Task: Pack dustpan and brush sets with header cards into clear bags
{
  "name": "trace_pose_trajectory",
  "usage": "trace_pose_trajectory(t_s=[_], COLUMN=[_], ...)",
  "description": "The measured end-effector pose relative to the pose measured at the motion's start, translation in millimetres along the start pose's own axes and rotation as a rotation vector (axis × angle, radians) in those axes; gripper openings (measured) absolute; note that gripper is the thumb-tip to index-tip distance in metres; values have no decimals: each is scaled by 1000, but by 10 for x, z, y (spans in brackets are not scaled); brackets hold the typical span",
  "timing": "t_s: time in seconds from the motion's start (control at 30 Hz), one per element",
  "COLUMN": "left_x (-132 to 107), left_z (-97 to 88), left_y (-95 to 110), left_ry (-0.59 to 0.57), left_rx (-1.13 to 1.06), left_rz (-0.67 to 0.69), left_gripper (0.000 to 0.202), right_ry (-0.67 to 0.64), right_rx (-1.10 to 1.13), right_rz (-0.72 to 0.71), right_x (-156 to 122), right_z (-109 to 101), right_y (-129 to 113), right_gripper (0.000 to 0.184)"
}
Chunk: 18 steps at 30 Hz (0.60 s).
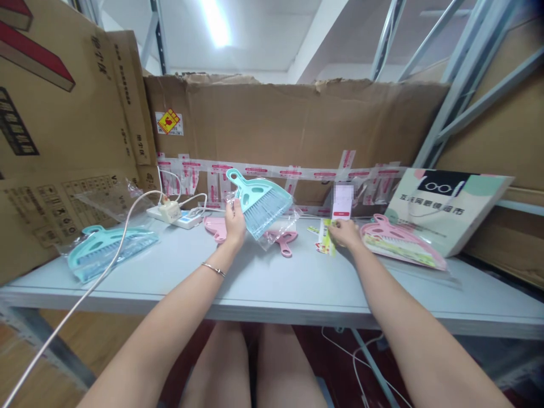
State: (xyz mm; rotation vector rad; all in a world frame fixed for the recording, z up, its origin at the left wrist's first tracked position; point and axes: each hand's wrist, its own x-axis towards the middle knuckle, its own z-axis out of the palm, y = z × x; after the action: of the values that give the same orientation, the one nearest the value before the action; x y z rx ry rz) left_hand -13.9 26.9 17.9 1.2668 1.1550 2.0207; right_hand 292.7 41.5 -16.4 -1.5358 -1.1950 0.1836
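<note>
My left hand (235, 222) is closed on a teal mini brush and dustpan set (258, 202) in a clear plastic bag, holding it up above the grey table (276, 283). Under it lie a pink dustpan (215, 228) and a pink brush (284, 241). My right hand (343, 232) rests on the table with fingers pinched on a small printed paper card (324, 237). A phone (342, 202) stands upright just behind that hand.
A bagged teal set (108, 249) lies at the table's left. A white power strip (174, 215) with cables sits at the back left. A bagged pink set (399, 241) and a paper bag (446, 207) lie at the right. Cardboard boxes wall the back and left.
</note>
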Motion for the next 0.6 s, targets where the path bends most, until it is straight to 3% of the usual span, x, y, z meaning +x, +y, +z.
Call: trace_pose_trajectory(t_s=[0.1, 0.17, 0.3, 0.4, 0.6], left_x=[-20, -26, -38, -57, -95], left_z=[16, 21, 22, 29, 57], left_y=[16, 17, 6, 15, 97], left_ry=[-3, 0, -1, -7, -204], left_rx=[-25, -44, -82, -118, -190], left_rz=[-6, -12, -9, 3, -35], left_gripper=[32, 34, 37, 41, 38], right_ry=[94, 70, -234, -446, -558], right_rx=[32, 114, 352, 524, 809], right_rz=[16, -26, -88, -24, 182], right_x=[-101, -210, -552, -777, -842], right_z=[39, 63, 252, 455, 572], right_y=[-213, -417, -821, -997, -987], right_gripper=[21, 22, 26, 34, 33])
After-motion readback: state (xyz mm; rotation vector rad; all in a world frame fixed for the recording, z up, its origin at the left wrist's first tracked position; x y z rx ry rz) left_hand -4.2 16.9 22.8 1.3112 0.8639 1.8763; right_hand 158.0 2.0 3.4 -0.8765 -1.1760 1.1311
